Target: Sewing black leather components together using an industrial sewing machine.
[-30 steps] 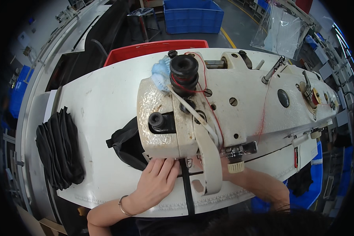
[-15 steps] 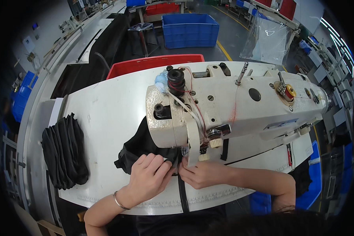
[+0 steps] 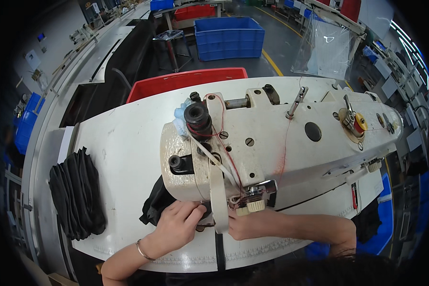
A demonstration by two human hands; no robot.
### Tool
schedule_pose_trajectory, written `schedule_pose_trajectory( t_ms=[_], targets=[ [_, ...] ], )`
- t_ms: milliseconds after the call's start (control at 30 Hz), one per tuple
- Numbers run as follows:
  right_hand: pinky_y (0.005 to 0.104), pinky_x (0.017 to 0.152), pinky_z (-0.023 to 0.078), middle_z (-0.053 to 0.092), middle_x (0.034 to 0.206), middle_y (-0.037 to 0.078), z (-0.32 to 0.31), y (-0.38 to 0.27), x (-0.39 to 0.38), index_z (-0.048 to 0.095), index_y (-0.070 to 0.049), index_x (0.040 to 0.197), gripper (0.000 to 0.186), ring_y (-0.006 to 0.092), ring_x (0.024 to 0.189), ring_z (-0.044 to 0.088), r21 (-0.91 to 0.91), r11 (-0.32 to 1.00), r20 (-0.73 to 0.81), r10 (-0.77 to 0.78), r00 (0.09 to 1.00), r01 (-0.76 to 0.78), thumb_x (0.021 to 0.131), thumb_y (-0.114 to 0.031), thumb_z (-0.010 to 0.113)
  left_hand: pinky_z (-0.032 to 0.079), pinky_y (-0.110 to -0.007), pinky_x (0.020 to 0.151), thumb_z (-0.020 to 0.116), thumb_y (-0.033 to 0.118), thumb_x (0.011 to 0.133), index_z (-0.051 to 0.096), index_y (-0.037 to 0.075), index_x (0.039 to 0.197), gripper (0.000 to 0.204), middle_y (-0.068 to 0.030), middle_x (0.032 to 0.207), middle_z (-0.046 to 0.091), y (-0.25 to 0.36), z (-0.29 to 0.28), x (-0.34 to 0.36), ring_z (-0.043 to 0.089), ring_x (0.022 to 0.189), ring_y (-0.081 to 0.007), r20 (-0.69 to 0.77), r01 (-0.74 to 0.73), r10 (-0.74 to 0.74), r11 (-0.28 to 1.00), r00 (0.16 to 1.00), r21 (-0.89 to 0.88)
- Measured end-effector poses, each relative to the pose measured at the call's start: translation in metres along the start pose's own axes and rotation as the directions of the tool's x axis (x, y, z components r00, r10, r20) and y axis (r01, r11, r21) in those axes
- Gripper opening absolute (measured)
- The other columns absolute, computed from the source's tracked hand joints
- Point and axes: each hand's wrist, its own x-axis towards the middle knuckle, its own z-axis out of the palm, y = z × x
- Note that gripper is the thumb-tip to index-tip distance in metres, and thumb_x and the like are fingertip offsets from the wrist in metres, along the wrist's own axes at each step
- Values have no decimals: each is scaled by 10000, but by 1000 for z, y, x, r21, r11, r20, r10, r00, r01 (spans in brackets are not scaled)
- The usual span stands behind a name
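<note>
While the black fabric piece (image 3: 153, 202) lies on the white sewing table (image 3: 128, 138), partly hidden by the head of the industrial sewing machine (image 3: 267, 152), the left hand (image 3: 175, 225) bends over it, probably to steady it; whether it pinches or merely presses, I cannot tell. The right hand (image 3: 250, 224) sits opposite, fingertips behind the cream curved lever (image 3: 219, 205), its grip likewise unclear. Folded black cloth (image 3: 78, 198) lies leftward, likely for easy reach.
</note>
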Motion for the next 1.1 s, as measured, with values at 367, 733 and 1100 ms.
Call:
schedule_pose_trajectory(
  t_ms=[367,733,1100],
  targets=[
    [327,734,490,570,792,27,36,-12,-9,589,-58,840,187,179,813,581,157,974,-111,179,977,-161,673,-143,594,478,-357,739,585,-49,587,645,22,931,356,-88,950,615,-1,0,2,569,858,-272,-94,9,-14,999,995,-45],
    [391,833,482,596,967,127,-10,-31,-18,643,29,883,272,259,890,588,89,983,-67,165,984,-159,720,-175,567,443,-266,663,569,88,684,641,-39,915,274,-157,1037,628,15,8,-6,542,802,-193,35,-277,276,939,961,204],
    [427,861,497,595,994,151,-4,-33,-19,650,36,911,319,259,852,592,72,985,-42,158,987,-155,729,-205,548,459,-287,654,581,87,641,629,-65,887,294,-171,983,610,11,25,-9,546,788,-218,-1,-247,248,963,969,105]
  ],
)
